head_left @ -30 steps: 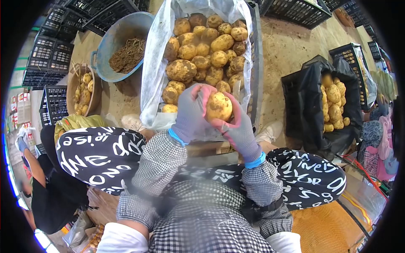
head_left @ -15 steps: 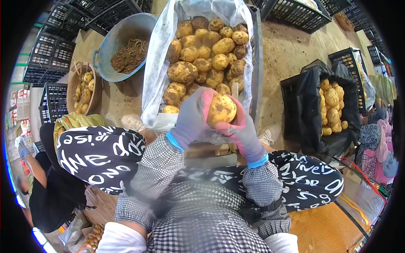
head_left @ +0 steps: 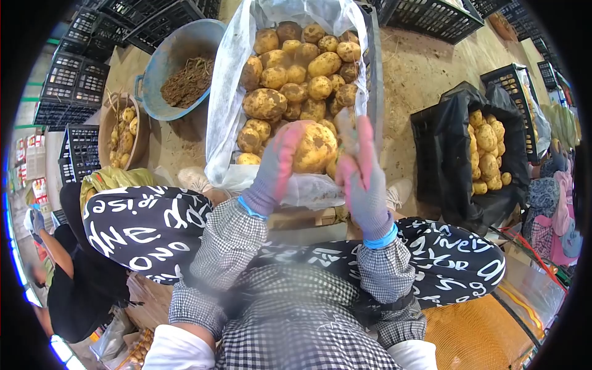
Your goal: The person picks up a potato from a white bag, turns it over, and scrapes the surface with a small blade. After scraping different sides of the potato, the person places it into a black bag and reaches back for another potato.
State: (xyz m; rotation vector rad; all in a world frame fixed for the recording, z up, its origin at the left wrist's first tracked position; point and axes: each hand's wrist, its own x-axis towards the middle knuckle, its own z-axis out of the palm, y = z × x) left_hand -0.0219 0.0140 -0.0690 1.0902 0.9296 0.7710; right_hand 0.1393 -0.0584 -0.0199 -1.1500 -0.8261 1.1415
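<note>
My left hand, in a grey glove with pink fingers, is closed round the left side of a large yellow potato with brown soil spots. My right hand, gloved alike, is just right of the potato and apart from it. Its fingers point upward and are partly blurred. A narrow, pale greyish thing sticks up by these fingers, too smeared to name; it appears to be in their grip. Beneath and beyond both hands, a crate lined with white cloth holds many soil-stained potatoes.
A blue tub with soil and a brown basket of potatoes stand at left. To the right is a black-lined crate of potatoes. Stacked black crates line the back left. Another person's arm shows at far left.
My right hand has come off the potato and shifted slightly right, its fingers now pointing up. The potato, in my left hand, has moved a little left and turned.
</note>
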